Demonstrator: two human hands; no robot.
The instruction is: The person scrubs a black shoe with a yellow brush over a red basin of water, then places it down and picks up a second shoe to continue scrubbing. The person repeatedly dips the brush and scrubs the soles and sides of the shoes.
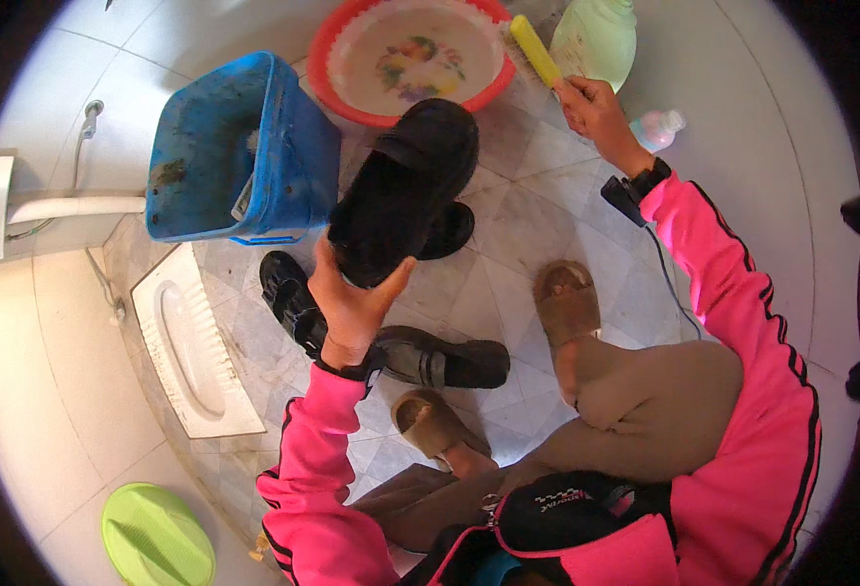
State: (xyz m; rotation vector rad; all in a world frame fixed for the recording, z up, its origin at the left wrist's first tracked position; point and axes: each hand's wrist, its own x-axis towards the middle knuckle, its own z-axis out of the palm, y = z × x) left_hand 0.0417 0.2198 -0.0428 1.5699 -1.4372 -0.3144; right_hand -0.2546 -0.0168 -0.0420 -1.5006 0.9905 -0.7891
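My left hand [357, 300] grips one end of a black slipper [404, 194], held up above the tiled floor. In my right hand [598, 117] is the end of a yellow-handled brush [535, 50], its bristles over the right rim of a red plastic basin [322, 73]. The basin has a fruit pattern on its bottom. Beneath the held slipper lies another black shoe [448, 231], partly hidden. A black sandal [291, 300] and a grey-and-black slipper [445, 359] lie near my left wrist.
A dirty blue bucket [313, 146] stands left of the basin. Behind the brush is a pale green plastic jug [598, 40], with a small bottle [658, 130] nearby. A squat toilet [192, 351] is set in the floor at left, and a lime-green plastic basin [158, 535] is at lower left.
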